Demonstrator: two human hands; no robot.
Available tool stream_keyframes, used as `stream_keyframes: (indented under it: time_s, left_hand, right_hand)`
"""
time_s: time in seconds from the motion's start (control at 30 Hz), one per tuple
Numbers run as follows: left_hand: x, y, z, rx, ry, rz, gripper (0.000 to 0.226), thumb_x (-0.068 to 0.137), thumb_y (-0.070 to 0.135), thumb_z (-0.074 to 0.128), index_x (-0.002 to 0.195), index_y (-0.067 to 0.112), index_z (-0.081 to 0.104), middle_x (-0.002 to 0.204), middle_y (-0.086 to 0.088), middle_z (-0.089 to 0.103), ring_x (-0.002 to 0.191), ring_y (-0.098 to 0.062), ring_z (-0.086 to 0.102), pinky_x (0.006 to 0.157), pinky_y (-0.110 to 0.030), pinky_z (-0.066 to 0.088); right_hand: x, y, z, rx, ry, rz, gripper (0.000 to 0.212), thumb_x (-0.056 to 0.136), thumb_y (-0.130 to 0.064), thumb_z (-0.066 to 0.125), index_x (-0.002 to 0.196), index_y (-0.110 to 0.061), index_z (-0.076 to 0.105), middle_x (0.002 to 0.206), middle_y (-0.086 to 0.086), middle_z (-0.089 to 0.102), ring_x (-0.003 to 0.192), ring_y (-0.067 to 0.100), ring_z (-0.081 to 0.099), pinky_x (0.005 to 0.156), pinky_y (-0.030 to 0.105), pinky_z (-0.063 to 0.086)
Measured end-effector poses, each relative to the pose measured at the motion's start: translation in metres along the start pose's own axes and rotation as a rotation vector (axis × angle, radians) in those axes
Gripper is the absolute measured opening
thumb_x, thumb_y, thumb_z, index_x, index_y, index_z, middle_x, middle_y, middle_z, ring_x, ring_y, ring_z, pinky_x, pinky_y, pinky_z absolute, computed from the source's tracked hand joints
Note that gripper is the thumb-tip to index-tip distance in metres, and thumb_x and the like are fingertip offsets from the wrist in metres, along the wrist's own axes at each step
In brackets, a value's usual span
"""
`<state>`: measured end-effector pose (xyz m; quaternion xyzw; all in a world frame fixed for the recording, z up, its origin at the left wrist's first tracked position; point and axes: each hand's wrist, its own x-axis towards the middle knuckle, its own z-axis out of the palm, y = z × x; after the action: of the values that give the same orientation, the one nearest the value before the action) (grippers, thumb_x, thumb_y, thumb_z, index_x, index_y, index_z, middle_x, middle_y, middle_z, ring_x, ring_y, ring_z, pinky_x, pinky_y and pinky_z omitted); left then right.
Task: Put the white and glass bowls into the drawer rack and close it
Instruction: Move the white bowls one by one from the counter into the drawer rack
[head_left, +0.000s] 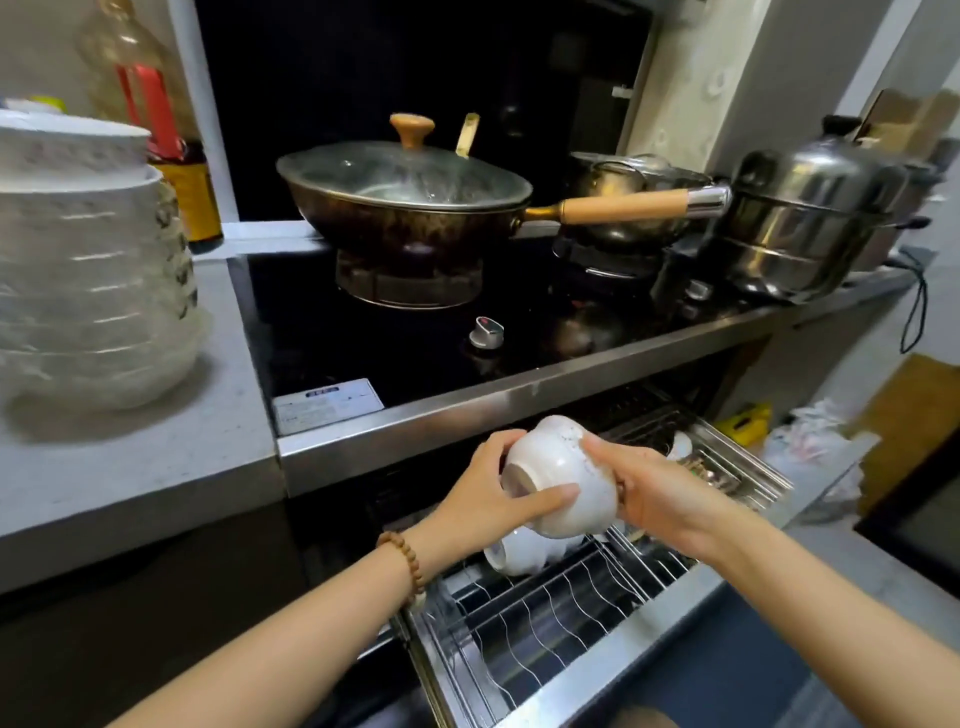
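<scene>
Between left hand (483, 499) and right hand (654, 493) | white bowl (556, 457) tilted, clasped by both | likely rigid, slick, fragile | grip rim and foot

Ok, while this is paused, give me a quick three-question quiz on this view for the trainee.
1. True or false: the drawer rack is shut.
2. Pick one: the left hand and the right hand are both at the white bowl above the rack. Which has a grip on it? A) left only B) right only C) both
3. Fill in: the wok is covered by a glass ____.

Key: 1 false, it is pulled out. 2 C, one hand on each side of the bowl. 3 lid.
</scene>
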<state>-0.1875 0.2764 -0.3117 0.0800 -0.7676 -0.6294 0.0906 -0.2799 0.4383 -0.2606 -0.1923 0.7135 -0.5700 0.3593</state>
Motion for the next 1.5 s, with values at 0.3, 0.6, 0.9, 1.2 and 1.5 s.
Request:
stream_keyframes:
  time_s: [0.3,0.6,0.9,1.2,1.5]
  left_hand:
    - [0.013,-0.096,0.019,0.092,-0.092,-0.094,0.088,0.053,0.054,0.084,0.126,0.030,0.040,0.117,0.017,0.054,0.104,0.000,0.057,0.080,-0.017,0.052]
    - [0.034,-0.156,0.006,0.196,0.058,-0.181,0.073,0.042,0.060,0.085,0.104,0.049,0.047,0.105,0.024,0.060,0.093,0.012,0.057,0.073,-0.011,0.049]
    - [0.061,-0.196,-0.001,0.324,0.123,-0.245,0.104,0.045,0.059,0.084,0.134,0.024,0.041,0.121,0.013,0.054,0.107,-0.007,0.053,0.085,-0.018,0.043]
    - [0.072,-0.227,0.005,0.358,0.067,-0.337,0.107,0.046,0.054,0.087,0.137,0.027,0.037,0.126,0.009,0.055,0.110,-0.013,0.054,0.092,-0.032,0.048]
    - [0.080,-0.238,0.014,0.286,-0.030,-0.338,0.102,0.051,0.041,0.090,0.136,0.022,0.038,0.127,0.007,0.054,0.113,-0.013,0.054,0.097,-0.033,0.047]
  right_hand:
    - [0.048,0.084,-0.002,0.100,-0.079,0.200,0.036,0.090,-0.037,0.057,0.109,-0.009,0.068,0.097,0.007,0.076,0.089,0.015,0.072,0.069,0.024,0.056]
    - [0.093,0.107,0.005,-0.013,-0.191,0.247,0.042,0.099,-0.041,0.038,0.121,-0.012,0.060,0.117,0.012,0.069,0.109,0.022,0.065,0.094,0.032,0.052]
    - [0.137,0.128,-0.026,-0.569,0.003,-0.014,0.049,0.101,-0.039,0.027,0.122,-0.012,0.062,0.129,0.002,0.061,0.118,0.009,0.051,0.098,0.023,0.032]
    - [0.156,0.164,-0.016,-0.626,-0.149,0.055,0.058,0.097,-0.055,0.021,0.141,-0.026,0.044,0.150,-0.007,0.039,0.138,0.007,0.031,0.115,0.026,0.017]
    - [0.157,0.170,-0.016,-0.774,-0.285,0.074,0.053,0.098,-0.052,0.015,0.140,-0.035,0.043,0.159,-0.009,0.016,0.146,0.006,0.006,0.120,0.034,0.002]
